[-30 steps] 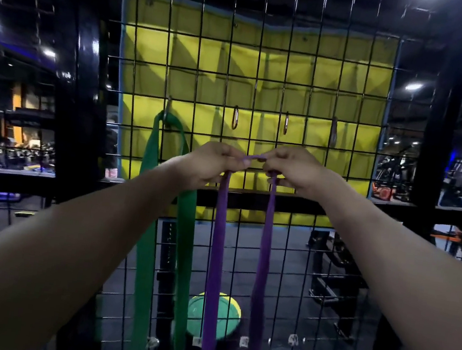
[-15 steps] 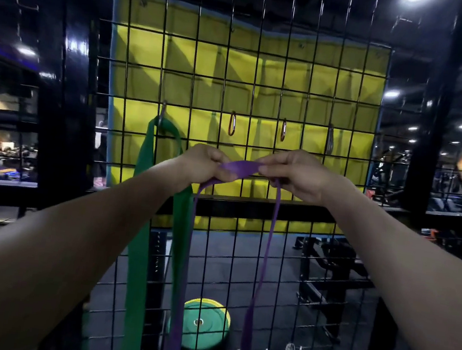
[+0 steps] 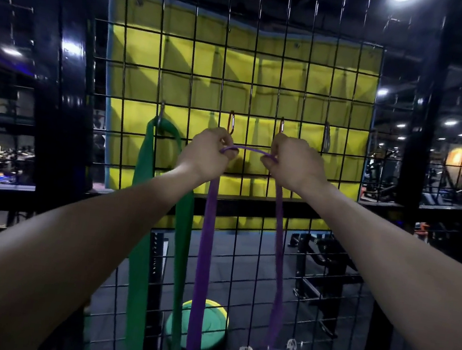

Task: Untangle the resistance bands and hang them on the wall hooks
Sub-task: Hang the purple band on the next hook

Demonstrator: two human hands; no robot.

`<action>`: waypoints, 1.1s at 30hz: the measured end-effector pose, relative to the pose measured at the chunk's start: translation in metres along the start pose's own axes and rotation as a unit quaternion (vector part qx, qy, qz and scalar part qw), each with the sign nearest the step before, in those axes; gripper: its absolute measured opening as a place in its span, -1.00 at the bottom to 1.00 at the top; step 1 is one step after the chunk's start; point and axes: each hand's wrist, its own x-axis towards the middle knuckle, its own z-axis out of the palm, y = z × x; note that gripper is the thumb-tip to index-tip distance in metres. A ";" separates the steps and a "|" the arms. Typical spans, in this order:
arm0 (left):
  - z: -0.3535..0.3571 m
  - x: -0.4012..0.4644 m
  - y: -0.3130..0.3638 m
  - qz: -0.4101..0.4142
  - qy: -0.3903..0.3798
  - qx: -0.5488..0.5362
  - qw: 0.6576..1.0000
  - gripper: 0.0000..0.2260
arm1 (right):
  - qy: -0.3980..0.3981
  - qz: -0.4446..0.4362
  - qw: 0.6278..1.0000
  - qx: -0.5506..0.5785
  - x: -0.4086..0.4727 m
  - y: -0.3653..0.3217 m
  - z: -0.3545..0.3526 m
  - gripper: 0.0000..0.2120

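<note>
Vertically, purple band [image 3: 203,259] below both hands.

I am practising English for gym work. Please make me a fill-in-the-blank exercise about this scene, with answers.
1. The wide green rubber band hangs from the ____ most metal hook.
2. Both hands, left hand and right hand, hold the narrow ____ rubber band.
3. Behind the black wire grid hangs a ____ cloth.

Answers: left; purple; yellow

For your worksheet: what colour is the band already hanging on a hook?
Green band, clearest in the head view.
</note>
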 end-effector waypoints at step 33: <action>0.022 0.005 -0.017 -0.204 -0.231 -0.148 0.940 -0.55 | -0.293 0.034 0.864 0.408 0.046 0.050 0.029 -0.79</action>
